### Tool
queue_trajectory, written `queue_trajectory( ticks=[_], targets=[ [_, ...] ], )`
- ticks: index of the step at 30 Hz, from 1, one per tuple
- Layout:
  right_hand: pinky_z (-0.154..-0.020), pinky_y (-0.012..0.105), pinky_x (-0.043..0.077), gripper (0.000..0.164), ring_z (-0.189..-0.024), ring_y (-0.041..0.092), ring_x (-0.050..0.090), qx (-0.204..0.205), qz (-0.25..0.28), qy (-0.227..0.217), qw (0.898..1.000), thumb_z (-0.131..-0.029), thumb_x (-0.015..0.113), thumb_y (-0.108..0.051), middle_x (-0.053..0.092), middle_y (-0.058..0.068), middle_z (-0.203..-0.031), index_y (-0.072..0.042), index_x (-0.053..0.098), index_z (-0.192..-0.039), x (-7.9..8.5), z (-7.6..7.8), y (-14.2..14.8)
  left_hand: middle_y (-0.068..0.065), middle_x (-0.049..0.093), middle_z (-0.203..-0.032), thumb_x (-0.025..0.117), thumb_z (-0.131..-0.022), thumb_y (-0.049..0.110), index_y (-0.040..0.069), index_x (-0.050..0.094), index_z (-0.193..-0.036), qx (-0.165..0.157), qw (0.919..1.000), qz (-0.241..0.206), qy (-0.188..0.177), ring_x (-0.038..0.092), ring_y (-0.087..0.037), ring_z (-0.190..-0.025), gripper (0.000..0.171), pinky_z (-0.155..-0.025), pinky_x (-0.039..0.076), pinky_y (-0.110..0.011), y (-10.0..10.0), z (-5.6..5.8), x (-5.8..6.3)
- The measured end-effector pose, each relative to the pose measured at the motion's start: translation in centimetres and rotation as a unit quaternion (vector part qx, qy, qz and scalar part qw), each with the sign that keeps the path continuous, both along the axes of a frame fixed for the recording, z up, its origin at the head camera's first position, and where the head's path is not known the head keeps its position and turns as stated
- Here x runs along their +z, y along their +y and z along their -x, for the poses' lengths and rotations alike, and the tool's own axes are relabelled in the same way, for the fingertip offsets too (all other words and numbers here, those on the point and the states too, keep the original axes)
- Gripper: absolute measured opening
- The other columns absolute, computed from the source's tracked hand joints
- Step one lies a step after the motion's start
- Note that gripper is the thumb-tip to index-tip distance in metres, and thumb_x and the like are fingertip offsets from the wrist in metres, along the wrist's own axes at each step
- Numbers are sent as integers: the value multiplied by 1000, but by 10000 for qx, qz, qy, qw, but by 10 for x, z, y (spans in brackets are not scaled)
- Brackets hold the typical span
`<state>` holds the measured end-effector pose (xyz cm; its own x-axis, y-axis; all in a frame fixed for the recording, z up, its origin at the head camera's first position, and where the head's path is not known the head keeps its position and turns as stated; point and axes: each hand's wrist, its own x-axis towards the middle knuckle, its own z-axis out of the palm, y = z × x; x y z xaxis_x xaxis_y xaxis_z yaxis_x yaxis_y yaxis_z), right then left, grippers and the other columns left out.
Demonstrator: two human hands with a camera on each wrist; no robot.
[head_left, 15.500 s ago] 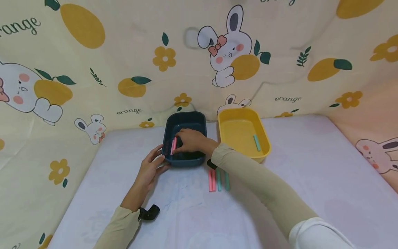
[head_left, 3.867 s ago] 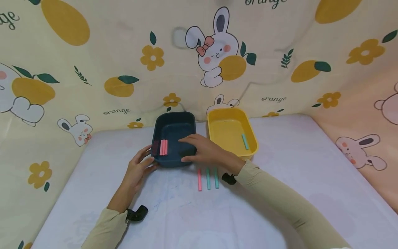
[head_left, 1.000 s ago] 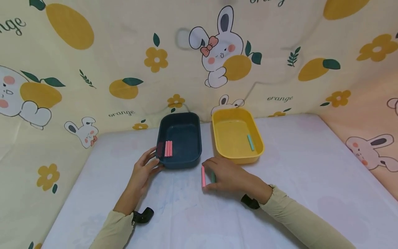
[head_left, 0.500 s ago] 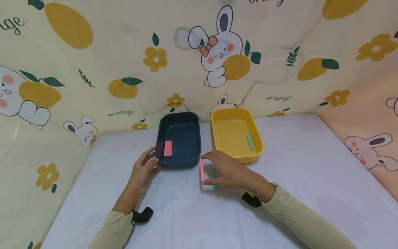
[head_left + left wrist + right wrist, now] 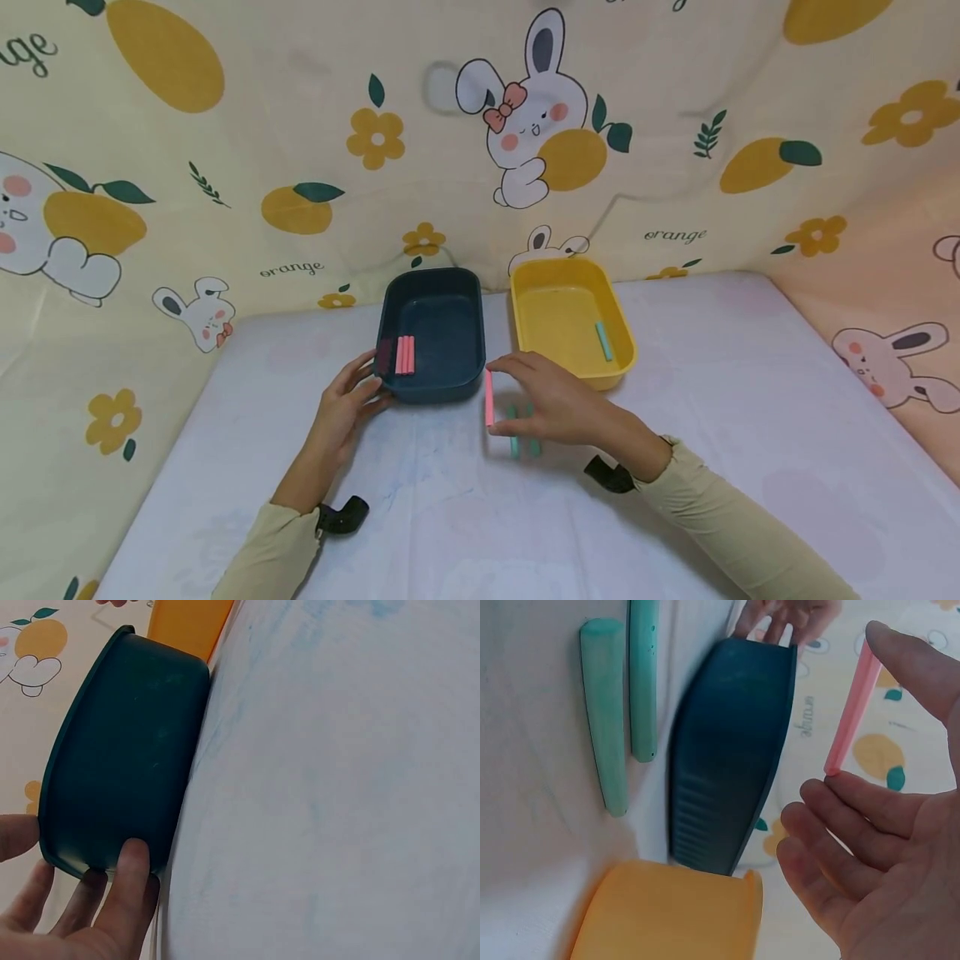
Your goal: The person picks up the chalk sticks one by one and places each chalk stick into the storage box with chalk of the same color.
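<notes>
My right hand (image 5: 558, 400) pinches a pink chalk stick (image 5: 489, 398) by its two ends, thumb at one end and a fingertip at the other. It is held off the table, just right of a dark blue bin (image 5: 468, 333). Two green chalk sticks (image 5: 604, 712) lie on the table below that hand, partly covered by it in the head view. Three pink chalk sticks (image 5: 405, 355) lie side by side in the left part of the blue bin. My left hand (image 5: 341, 421) holds this bin's near left corner, its fingers spread around the wall in the left wrist view.
To the right of the blue bin stands a yellow bin (image 5: 626, 333), with one green chalk stick (image 5: 604, 342) inside. Both bins stand at the back of the white-covered table (image 5: 450, 517), against a printed cloth backdrop (image 5: 315, 100).
My right hand has raised the pink chalk stick off the table, uncovering more of the green sticks. Earlier it set a third pink stick in the blue bin. My left hand stays put.
</notes>
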<state>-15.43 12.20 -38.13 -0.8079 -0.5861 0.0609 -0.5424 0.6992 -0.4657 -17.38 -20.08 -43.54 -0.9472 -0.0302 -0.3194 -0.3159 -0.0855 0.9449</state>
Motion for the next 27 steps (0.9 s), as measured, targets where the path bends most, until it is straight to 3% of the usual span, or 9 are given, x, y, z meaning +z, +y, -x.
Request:
queue_trajectory(
  ticks=[10, 27],
  targets=[
    [-113, 44, 43, 81, -136, 21, 46, 78, -111, 73, 9999, -80, 75, -60, 50, -1, -147, -20, 48, -146, -3, 8, -9, -5, 41, -155, 52, -103, 13, 28, 43, -150, 64, 9998, -174, 57, 56, -23, -121, 50, -102, 53, -35, -1, 1, -3],
    [-113, 43, 44, 84, -138, 20, 44, 17, -447, -334, 9984, -79, 77, -58, 47, 0, -151, -22, 46, -148, 5, 45, -44, -5, 37, -157, 54, -102, 13, 25, 41, -151, -74, 9997, -71, 216, 58, -21, -117, 52, -104, 51, -37, -2, 0, -3]
  ],
)
